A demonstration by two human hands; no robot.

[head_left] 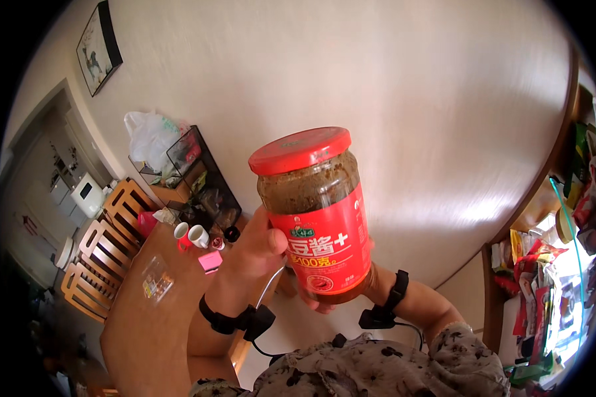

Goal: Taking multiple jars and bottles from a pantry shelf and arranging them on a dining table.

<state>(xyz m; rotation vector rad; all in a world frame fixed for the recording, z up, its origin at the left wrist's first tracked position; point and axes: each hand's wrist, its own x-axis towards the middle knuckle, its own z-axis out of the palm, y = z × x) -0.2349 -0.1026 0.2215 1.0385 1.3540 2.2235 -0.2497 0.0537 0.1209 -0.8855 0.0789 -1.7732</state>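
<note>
A glass jar of brown sauce with a red lid and a red label is held up in front of me, tilted slightly. My left hand grips its left side, the thumb pressed against the label edge. From the right, my right hand reaches behind the jar and supports it, its fingers mostly hidden by the glass. A few fingertips show beneath the jar's base; I cannot tell which hand they belong to. The lid sits on the jar, and dark residue coats the glass under it.
On the left stands a wooden table with mugs, a pink item and a clear plastic box. Wooden chairs line its far side. A black rack holds bags. At right, shelves carry colourful packets.
</note>
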